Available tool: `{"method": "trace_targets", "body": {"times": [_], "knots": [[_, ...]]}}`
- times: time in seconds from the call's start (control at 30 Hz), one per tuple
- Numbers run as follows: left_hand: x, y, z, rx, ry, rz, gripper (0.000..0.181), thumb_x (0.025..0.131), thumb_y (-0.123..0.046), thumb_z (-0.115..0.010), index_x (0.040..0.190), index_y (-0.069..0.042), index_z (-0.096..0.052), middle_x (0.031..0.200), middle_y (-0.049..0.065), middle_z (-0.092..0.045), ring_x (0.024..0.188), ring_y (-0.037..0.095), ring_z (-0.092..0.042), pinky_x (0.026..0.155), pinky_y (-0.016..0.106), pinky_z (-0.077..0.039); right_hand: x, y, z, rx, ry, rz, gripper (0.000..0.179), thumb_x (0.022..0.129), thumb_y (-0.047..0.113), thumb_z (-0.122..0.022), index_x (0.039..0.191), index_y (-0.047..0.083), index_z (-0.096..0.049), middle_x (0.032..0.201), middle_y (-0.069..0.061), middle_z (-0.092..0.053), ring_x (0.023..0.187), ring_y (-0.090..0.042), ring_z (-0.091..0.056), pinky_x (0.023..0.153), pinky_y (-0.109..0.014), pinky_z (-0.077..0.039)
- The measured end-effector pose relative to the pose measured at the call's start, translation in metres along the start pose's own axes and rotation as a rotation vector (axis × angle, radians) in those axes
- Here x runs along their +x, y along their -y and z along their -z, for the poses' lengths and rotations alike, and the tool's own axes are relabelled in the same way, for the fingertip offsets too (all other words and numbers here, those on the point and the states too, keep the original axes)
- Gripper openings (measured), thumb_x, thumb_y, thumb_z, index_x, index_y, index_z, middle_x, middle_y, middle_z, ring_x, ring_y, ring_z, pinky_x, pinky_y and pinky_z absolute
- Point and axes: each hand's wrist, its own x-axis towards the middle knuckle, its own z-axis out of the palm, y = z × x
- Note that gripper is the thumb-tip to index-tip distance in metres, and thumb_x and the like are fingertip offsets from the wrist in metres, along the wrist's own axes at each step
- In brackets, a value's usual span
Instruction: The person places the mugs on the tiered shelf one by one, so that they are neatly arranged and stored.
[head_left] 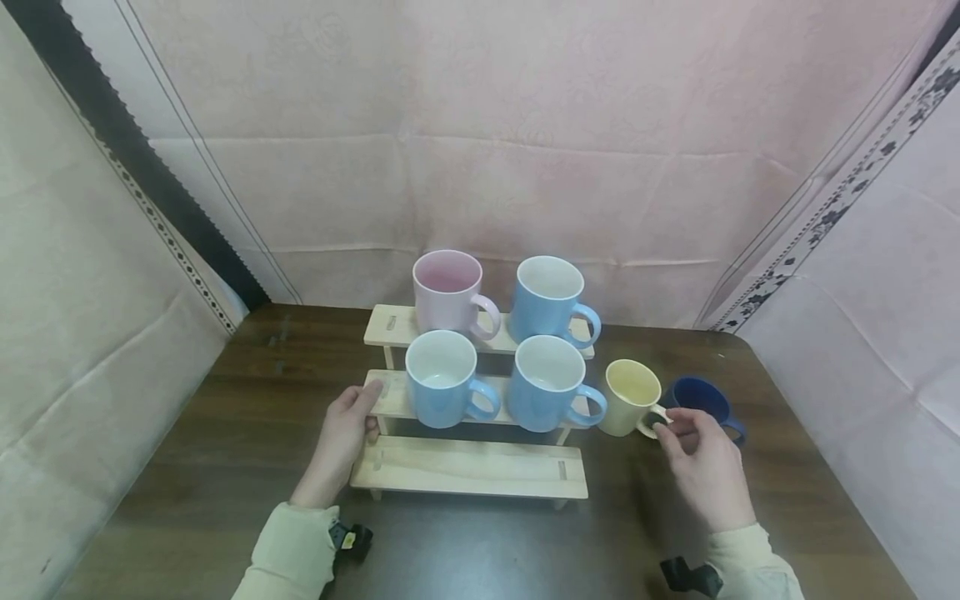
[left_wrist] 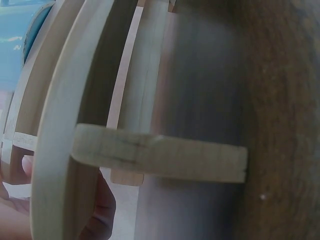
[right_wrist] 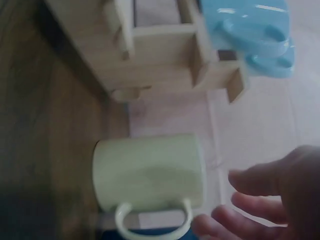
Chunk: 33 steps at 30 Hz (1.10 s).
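Note:
My left hand (head_left: 341,437) grips the left end of the middle board of a three-step wooden rack (head_left: 468,468), thumb on top and the other fingers below. My right hand (head_left: 705,467) is beside the handle of a pale yellow mug (head_left: 625,412) standing upright on the table right of the rack. In the right wrist view its loosely bent fingers (right_wrist: 225,220) are close to the yellow mug's handle (right_wrist: 150,235) without wrapping it; contact is unclear. Behind that hand, a dark blue mug (head_left: 699,398) is partly hidden.
A lilac mug (head_left: 438,304) and a light blue mug (head_left: 543,304) stand on the top step. Two more light blue mugs (head_left: 438,392) stand on the middle step, handles to the right. The dark wooden table (head_left: 217,475) meets hanging pale cloth (head_left: 525,183) behind and at both sides.

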Motion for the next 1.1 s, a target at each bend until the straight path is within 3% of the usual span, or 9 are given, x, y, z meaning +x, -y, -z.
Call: {"method": "trace_targets", "body": {"times": [0.13,0.33,0.77,1.0,1.1], "knots": [[-0.001,0.001,0.001,-0.009,-0.003,0.001,0.044,0.101,-0.046,-0.047,0.103,-0.003,-0.05,0.069,0.001,-0.045,0.06,0.017,-0.045,0.06,0.029,-0.038,0.002,-0.008,-0.003,-0.011,-0.037,-0.036,0.028,0.093,0.015,-0.065,0.114,-0.002,-0.06,0.097,-0.015,-0.066,0.083,-0.029,-0.065,0.069,-0.04,-0.045],[-0.002,0.002,0.0,-0.003,-0.004,0.005,0.044,0.1,-0.047,-0.048,0.103,-0.003,-0.05,0.069,0.001,-0.045,0.06,0.017,-0.045,0.061,0.029,-0.038,0.002,-0.015,-0.007,-0.029,0.009,-0.089,0.033,0.095,0.018,-0.063,0.12,-0.002,-0.057,0.099,-0.018,-0.066,0.086,-0.034,-0.064,0.072,-0.05,-0.046],[-0.002,0.0,-0.001,0.006,-0.002,0.015,0.044,0.101,-0.047,-0.047,0.105,-0.003,-0.05,0.068,0.0,-0.046,0.059,0.017,-0.045,0.063,0.03,-0.038,0.006,-0.02,-0.012,-0.101,0.057,-0.054,0.041,0.094,0.018,-0.063,0.132,0.003,-0.054,0.094,-0.014,-0.068,0.08,-0.03,-0.067,0.062,-0.047,-0.047],[-0.002,-0.001,-0.001,0.012,-0.006,0.003,0.044,0.101,-0.046,-0.047,0.104,-0.003,-0.05,0.069,0.001,-0.046,0.06,0.018,-0.046,0.063,0.03,-0.038,0.007,-0.02,-0.015,-0.12,0.15,-0.092,0.048,0.097,0.024,-0.06,0.138,0.003,-0.048,0.095,-0.014,-0.068,0.082,-0.033,-0.065,0.063,-0.05,-0.047],[-0.001,-0.001,-0.001,0.013,-0.008,0.0,0.044,0.101,-0.046,-0.047,0.103,-0.003,-0.05,0.069,0.001,-0.046,0.06,0.018,-0.046,0.063,0.03,-0.038,0.008,-0.02,-0.017,-0.124,0.155,-0.094,0.047,0.097,0.024,-0.059,0.137,0.002,-0.048,0.094,-0.014,-0.068,0.081,-0.033,-0.065,0.063,-0.051,-0.048]]}}
